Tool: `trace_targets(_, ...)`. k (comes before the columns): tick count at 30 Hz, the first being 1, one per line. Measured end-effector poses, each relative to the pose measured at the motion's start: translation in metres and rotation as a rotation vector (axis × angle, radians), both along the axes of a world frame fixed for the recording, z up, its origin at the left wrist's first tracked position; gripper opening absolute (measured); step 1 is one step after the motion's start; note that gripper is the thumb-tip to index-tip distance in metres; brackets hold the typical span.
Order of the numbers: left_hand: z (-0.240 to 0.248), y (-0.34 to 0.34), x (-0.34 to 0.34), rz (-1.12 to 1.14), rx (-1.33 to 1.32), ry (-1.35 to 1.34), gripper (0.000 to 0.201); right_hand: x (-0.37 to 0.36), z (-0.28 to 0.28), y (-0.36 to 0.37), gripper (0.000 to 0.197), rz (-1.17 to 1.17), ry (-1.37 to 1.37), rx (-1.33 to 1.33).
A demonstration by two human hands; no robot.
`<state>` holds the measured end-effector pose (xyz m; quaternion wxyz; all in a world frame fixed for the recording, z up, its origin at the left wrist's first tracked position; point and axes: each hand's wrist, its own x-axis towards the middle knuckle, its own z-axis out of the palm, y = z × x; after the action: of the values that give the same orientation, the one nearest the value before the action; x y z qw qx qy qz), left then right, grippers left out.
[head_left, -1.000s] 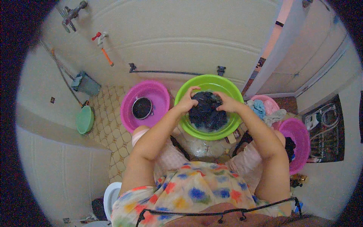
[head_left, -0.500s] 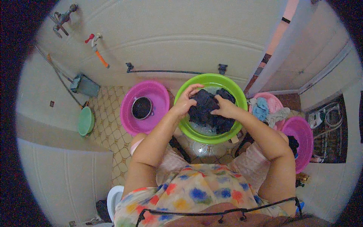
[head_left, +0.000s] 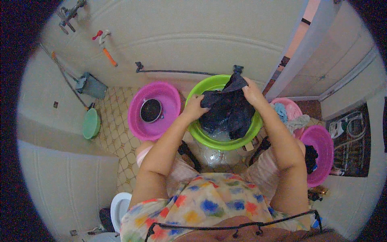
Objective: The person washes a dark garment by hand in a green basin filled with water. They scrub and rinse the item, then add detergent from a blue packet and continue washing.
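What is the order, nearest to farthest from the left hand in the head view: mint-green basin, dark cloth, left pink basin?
1. Dark cloth: at the left hand, in its grip.
2. Left pink basin: to that hand's left.
3. Mint-green basin: farther left, beyond the pink one.

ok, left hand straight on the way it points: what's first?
Left hand likely runs into the dark cloth it holds over the green tub; depth beyond is unclear.
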<state>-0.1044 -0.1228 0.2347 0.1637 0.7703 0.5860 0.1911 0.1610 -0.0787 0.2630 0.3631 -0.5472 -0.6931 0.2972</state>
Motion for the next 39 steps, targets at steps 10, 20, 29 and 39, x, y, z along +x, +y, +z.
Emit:
trace_targets(10,0.040,-0.007,-0.003,0.216,-0.156,-0.844,0.022,0.035,0.036,-0.011,0.029,-0.212,-0.216,-0.014)
trace_targets(20,0.068,-0.008,0.041,-0.176,-0.308,-1.333,0.044,-0.021,0.020,-0.039,0.060,0.343,0.111,-0.040)
trace_targets(29,0.037,0.008,0.049,-0.191,-0.167,-0.841,0.068,-0.020,0.002,-0.014,0.033,0.029,0.599,-0.390)
trace_targets(39,-0.056,0.004,0.071,-0.277,-0.335,-0.685,0.081,-0.009,0.042,0.006,0.025,0.085,1.392,-0.338)
